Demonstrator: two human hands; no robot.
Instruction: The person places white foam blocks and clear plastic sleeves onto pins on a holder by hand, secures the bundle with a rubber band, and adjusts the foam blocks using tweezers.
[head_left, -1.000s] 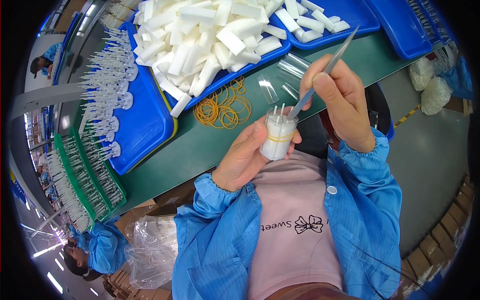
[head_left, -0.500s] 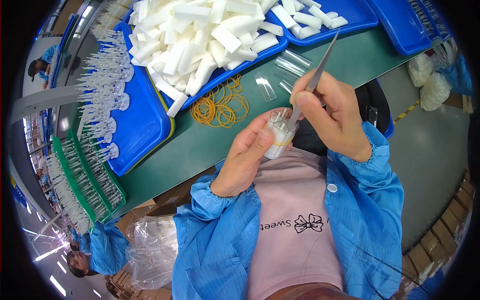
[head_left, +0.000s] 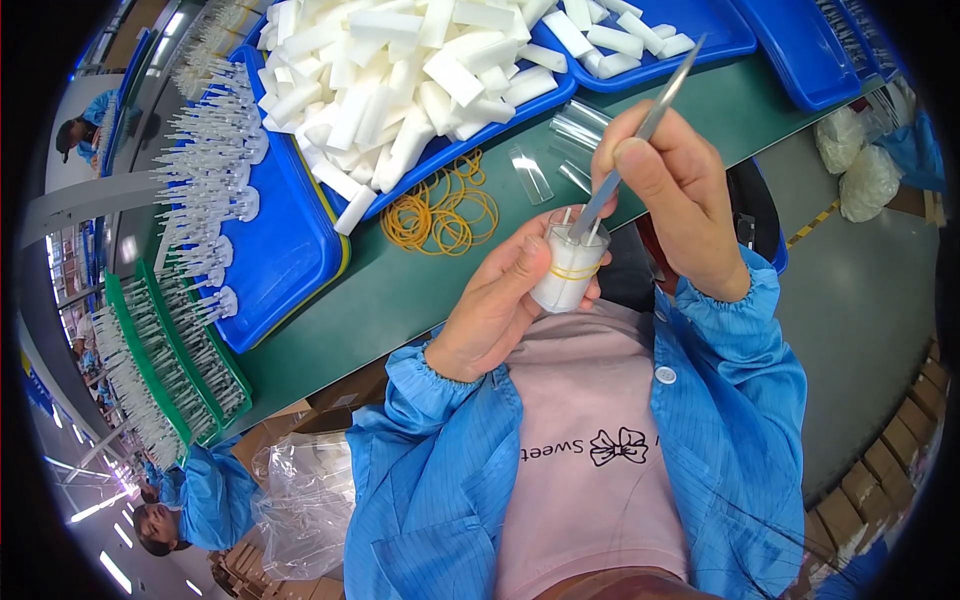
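My left hand [head_left: 500, 295] is wrapped round a small clear cup [head_left: 563, 290] packed with white material, a yellow rubber band about its side. Thin white rods stick up from its top. My right hand [head_left: 675, 180] is closed on metal tweezers [head_left: 648, 122], held at a slant. Their lower end reaches into the cup's mouth between the rods, so the tip is hidden. Just beyond the hands on the green table lie clear curved plastic pieces [head_left: 530, 174] and a loose heap of yellow rubber bands [head_left: 437, 215].
A blue tray [head_left: 480, 125] heaped with white foam blocks [head_left: 400, 85] stands at the back. At left, another blue tray [head_left: 285, 270] and a green rack [head_left: 180, 350] hold many thin white-stemmed parts. A plastic bag [head_left: 305, 500] sits lower left. Other people in blue are at far left.
The cup has shifted slightly right and stands more upright. My right hand has moved a little right, with the tweezers still inside the cup's mouth.
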